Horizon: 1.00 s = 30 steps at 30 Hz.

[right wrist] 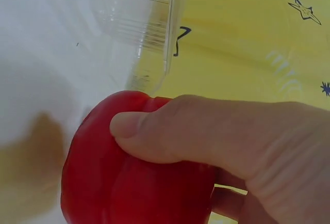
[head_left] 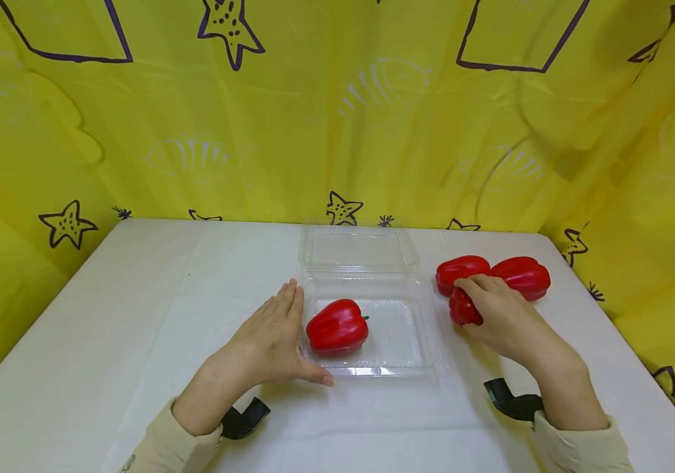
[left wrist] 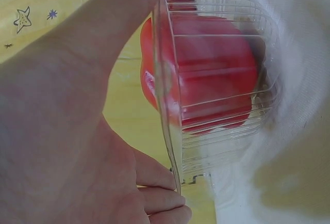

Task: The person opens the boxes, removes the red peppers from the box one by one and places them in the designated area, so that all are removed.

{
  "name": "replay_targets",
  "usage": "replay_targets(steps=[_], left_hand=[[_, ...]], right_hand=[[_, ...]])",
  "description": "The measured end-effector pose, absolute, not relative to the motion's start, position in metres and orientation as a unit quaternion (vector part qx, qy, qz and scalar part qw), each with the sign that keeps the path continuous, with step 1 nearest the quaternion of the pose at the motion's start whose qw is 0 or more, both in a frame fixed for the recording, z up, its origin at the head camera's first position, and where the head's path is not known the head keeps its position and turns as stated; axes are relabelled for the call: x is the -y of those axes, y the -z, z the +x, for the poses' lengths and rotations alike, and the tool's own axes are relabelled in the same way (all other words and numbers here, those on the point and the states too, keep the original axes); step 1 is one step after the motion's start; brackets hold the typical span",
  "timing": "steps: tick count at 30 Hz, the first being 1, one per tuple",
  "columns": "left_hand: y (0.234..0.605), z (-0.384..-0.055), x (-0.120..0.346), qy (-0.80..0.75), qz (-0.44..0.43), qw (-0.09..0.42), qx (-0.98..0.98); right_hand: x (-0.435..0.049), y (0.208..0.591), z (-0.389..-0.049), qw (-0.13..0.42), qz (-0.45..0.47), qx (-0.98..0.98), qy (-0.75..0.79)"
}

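A clear plastic clamshell container (head_left: 396,328) lies with its lid (head_left: 361,249) folded back, away from me. Inside its left half rests one red bell pepper (head_left: 337,326), seen through the ribbed wall in the left wrist view. My left hand (head_left: 272,335) is spread along the left side of the container, fingers straight at the rim and thumb reaching past the front left corner. To the right of the container, my right hand (head_left: 503,322) grips another red bell pepper (right wrist: 118,167); its thumb presses the pepper's side in the right wrist view.
Two more red bell peppers, one on the left (head_left: 461,270) and one on the right (head_left: 523,276), lie just behind my right hand. A white cloth covers the table (head_left: 106,315). Yellow curtains (head_left: 290,131) with drawn stars hang along the back and sides.
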<state>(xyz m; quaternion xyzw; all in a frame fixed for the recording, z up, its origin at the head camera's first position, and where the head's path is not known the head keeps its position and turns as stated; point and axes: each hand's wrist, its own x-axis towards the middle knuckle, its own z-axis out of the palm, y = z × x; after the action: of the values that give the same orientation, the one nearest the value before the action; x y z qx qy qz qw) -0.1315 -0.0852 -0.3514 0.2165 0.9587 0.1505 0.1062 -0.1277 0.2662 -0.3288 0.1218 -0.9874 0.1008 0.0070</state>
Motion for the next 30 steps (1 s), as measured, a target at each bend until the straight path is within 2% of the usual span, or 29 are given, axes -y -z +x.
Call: replay_targets(steps=[18, 30], left_hand=[[0.3527, -0.1319, 0.0856, -0.150, 0.216, 0.108, -0.959], [0.3513, -0.1323, 0.0846, -0.150, 0.215, 0.111, -0.959]], right_hand=[[-0.2618, 0.3366, -0.1289, -0.022, 0.121, 0.989, -0.083], [-0.2678, 0.3366, -0.1288, -0.080, 0.094, 0.985, -0.118]])
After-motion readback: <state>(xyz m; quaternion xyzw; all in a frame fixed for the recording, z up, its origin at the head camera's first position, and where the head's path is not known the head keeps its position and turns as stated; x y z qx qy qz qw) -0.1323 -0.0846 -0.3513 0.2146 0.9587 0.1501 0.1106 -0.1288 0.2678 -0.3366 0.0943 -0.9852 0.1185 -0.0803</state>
